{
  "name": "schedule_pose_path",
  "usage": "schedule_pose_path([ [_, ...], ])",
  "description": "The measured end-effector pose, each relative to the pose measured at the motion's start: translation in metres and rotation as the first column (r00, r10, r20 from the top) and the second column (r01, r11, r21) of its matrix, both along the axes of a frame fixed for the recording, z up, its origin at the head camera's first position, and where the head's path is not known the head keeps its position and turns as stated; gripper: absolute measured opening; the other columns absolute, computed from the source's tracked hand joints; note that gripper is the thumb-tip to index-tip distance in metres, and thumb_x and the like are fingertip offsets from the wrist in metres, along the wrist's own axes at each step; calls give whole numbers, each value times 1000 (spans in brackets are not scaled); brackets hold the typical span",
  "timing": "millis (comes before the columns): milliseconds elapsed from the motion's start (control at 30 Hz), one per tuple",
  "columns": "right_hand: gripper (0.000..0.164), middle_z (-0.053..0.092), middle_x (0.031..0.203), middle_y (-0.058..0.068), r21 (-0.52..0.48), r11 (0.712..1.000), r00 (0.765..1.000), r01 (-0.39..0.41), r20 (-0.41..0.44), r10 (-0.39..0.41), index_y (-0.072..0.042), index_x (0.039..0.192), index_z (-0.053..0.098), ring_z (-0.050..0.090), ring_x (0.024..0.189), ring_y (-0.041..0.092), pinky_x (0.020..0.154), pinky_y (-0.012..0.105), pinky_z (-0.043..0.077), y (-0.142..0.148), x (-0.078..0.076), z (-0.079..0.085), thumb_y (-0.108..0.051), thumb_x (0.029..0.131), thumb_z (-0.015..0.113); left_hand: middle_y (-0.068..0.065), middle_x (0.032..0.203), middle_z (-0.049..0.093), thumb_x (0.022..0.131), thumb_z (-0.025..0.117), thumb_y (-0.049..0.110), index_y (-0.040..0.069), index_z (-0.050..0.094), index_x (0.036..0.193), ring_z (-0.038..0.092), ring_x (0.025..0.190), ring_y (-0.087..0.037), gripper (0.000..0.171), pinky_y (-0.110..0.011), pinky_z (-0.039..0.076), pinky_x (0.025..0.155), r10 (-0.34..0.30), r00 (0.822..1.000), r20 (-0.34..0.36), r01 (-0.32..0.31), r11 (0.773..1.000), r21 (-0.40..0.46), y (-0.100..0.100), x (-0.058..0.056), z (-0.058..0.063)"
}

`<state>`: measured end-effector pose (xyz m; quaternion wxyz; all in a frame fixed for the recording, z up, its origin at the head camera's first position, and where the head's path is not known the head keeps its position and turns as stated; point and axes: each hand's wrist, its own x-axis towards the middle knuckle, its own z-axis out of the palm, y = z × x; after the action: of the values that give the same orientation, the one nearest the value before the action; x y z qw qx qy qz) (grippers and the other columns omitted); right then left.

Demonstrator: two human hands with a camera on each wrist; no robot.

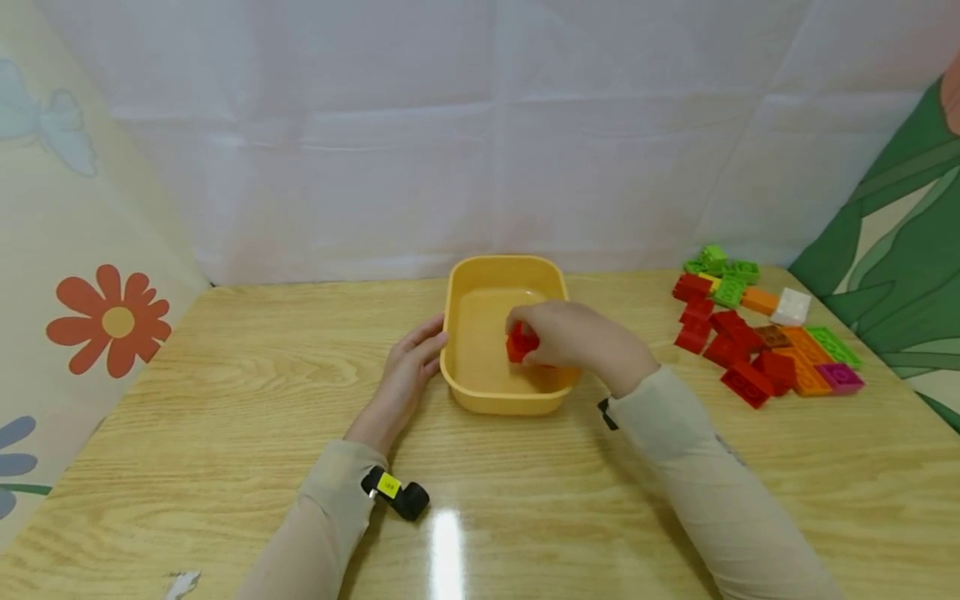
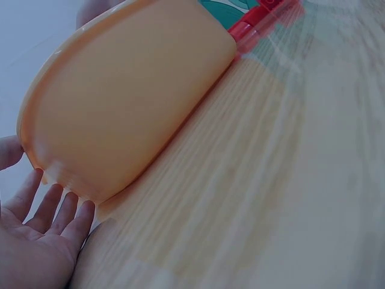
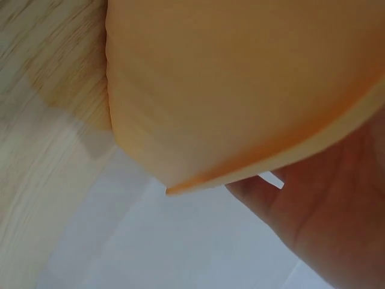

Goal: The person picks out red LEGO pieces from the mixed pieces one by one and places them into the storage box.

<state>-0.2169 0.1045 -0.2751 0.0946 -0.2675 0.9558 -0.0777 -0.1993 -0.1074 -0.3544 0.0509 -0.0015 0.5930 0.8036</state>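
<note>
The two hands are apart, with a yellow tub [image 1: 504, 404] between them. The left hand [image 1: 405, 371] is at the tub's left side, and its fingers are stretched out, with the tips touching the outside wall. The left wrist view shows its thumb up by the rim. The right hand [image 1: 566, 333] reaches over the tub's right edge and dips inside. Its thumb and fingers pinch a red block [image 1: 522, 343], so the block is inside the tub, at the tips of that hand. I cannot tell if the block touches the bottom, because the hand covers part of it. More blocks lie in a loose bunch on the table [image 1: 225, 417], well to the right of the right hand. The red blocks [image 1: 737, 333] are the ones nearest to that hand. Green blocks [image 1: 730, 290] sit farther off behind them, with a bit of yellow block [image 1: 710, 282] peeking out. Past the red ones, farther right of the hand, are a brown block [image 1: 771, 337], orange blocks [image 1: 806, 346], a white block [image 1: 792, 307] and a pink block [image 1: 840, 377]. A white cloth [image 1: 360, 192] hangs beyond both hands. Far to the left of the left hand, a red flower [image 1: 116, 322] is on the wall.
</note>
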Motion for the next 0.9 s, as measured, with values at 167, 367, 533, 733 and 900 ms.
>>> schedule_pose_path([
  [167, 35, 67, 104, 6, 25, 1000, 1000, -12, -5, 12, -13, 109, 62, 57, 92, 23, 87, 42, 53, -1, 0, -2, -17, 76, 75, -14, 147, 44, 93, 52, 12, 1, 44, 139, 45, 127, -23, 48, -14, 50, 84, 8, 1000, 5, -8, 1000, 1, 0, 0, 0],
  [367, 37, 67, 108, 8, 55, 998, 1000, -6, 22, 5, -12, 112, 63, 57, 94, 23, 88, 43, 53, -2, 3, -1, -14, 77, 74, -13, 147, 45, 93, 53, 14, 2, 45, 138, 46, 127, -22, 48, -13, 50, 83, 2, 1000, 12, -2, 1000, 0, -1, -1, 0],
  [533, 36, 67, 107, 10, 77, 997, 1000, -17, 20, 16, -11, 113, 62, 56, 92, 24, 87, 42, 53, -3, 6, -2, -10, 78, 71, -14, 148, 44, 93, 52, 13, 2, 44, 139, 45, 128, -23, 48, -13, 50, 83, 1, 1000, 11, -1, 1000, 0, -1, 0, 0],
  [733, 38, 67, 108, 10, 86, 996, 1000, -8, 7, 8, -10, 114, 62, 57, 91, 24, 86, 42, 53, -4, 6, -3, -10, 78, 72, -13, 148, 43, 93, 52, 13, 2, 44, 139, 45, 127, -22, 47, -11, 50, 81, 2, 1000, 6, -2, 1000, 2, -1, 0, 0],
  [900, 37, 67, 107, 10, 85, 996, 1000, -5, 5, 5, -10, 113, 62, 57, 90, 24, 86, 42, 53, -6, 7, -4, -13, 77, 73, -13, 148, 43, 93, 51, 11, 2, 44, 139, 44, 127, -23, 47, -11, 50, 79, 3, 1000, 3, -3, 1000, 7, -1, 0, -1],
])
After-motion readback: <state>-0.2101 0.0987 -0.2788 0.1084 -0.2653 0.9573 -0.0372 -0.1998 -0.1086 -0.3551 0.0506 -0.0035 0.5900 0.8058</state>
